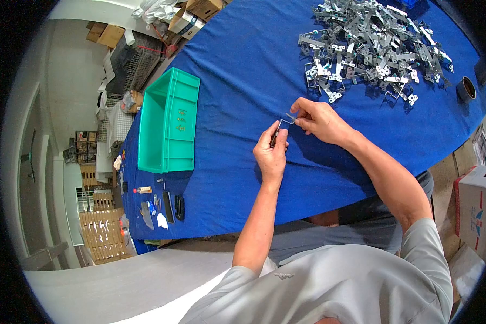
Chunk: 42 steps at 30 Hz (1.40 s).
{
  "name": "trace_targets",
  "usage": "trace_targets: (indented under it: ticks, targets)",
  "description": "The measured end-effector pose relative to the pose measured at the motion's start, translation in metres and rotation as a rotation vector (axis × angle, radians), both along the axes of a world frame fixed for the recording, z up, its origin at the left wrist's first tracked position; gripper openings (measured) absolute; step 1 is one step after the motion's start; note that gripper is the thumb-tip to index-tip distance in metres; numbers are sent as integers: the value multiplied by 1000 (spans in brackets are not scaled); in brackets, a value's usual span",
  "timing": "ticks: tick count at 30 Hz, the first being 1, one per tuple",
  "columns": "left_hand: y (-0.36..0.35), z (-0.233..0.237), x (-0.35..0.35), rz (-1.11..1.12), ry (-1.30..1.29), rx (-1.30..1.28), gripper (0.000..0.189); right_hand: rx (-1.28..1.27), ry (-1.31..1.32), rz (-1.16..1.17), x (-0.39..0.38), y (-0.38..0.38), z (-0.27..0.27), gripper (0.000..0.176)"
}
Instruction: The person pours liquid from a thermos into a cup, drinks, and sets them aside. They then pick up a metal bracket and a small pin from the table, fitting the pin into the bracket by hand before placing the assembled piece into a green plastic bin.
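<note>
Above the blue cloth, my left hand (271, 151) grips a small bent metal bracket (286, 121) between thumb and fingers. My right hand (319, 122) is closed in a pinch at the bracket's upper end, on a small thin piece whose kind is too small to make out. Both hands are close together, fingertips only a little apart. Beyond my right hand lies a large pile of similar metal brackets (370, 48), some with small green spots. Part of the held bracket is hidden by my left fingers.
A green plastic crate (186, 132) lies on the blue tablecloth (237, 70) to the left. Near it are a small bottle (143, 190), a black case (179, 207) and other small items. A dark round cup (466, 89) stands at the right edge. A carton (474, 208) sits on the floor.
</note>
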<state>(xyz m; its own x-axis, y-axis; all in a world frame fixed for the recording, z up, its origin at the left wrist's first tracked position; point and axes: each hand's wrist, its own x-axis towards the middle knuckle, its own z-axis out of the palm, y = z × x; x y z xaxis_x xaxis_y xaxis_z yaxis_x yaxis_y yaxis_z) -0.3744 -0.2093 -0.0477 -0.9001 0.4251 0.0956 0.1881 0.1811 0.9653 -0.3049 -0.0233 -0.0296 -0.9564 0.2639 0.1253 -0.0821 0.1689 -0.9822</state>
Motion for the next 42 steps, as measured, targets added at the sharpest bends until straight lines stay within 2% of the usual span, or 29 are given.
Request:
trace_targets:
  ticks: [3, 6, 12, 15, 18, 21, 26, 32, 38, 42]
  targets:
    - [0, -4, -3, -17, 88, -28, 35, 71, 60, 21, -5, 1, -12, 20]
    - [-1, -4, -2, -18, 96, -23, 35, 145, -23, 107, -3, 7, -5, 21]
    - [0, -1, -1, -37, 98, -13, 35, 353, 199, -27, -5, 2, -14, 15]
    - [-2, -2, -3, -87, 178, -75, 33, 272, 263, -87, -3, 0, -9, 13]
    - [3, 7, 3, 6, 57, 44, 32, 68, 181, -106, -6, 6, -5, 15]
    - [2, 4, 1, 23, 33, 95, 32, -105, 0, 50, -2, 4, 2, 19]
    - [1, 2, -1, 16, 49, 76, 33, 22, 25, 140, -2, 0, -1, 23]
    - [0, 4, 0, 8, 39, 82, 32, 55, -12, 112, -2, 0, 1, 22]
    - [0, 0, 0, 8, 35, 96, 31, 325, 118, -25, -3, 1, -8, 17]
    - [1, 2, 1, 14, 32, 94, 31, 227, 93, -10, -1, 1, -6, 17]
